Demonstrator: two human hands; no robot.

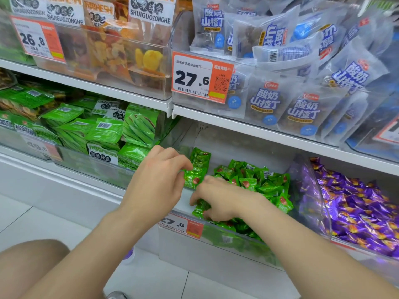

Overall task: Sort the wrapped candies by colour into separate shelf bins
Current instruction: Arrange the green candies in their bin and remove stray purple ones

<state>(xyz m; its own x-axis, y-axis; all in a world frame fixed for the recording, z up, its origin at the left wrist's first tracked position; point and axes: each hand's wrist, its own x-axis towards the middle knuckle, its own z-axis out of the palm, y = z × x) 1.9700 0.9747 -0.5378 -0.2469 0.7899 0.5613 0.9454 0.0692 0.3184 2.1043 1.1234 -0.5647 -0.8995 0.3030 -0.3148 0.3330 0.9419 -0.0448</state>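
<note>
The clear bin (pixel 183 249) on the low shelf holds a heap of green candies (pixel 259 180). Purple candies (pixel 356 208) fill the bin to its right. The left hand (pixel 159 180) pinches a small bunch (pixel 195 169) of green ones at its curled fingertips, over the bin's left end. The right hand (pixel 220 199) curls down into the heap with its fingertips buried, so whether it grips anything cannot be told.

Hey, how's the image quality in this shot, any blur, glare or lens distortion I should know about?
Head view: lighting is even, with no hard shadows; the right hand is motion-blurred, so its grip is unreadable; the left hand, pinching green candies, is sharper; the clear bin wall mirrors the purple candies; the wide lens tilts and bows the shelf edge toward the corners.
</note>
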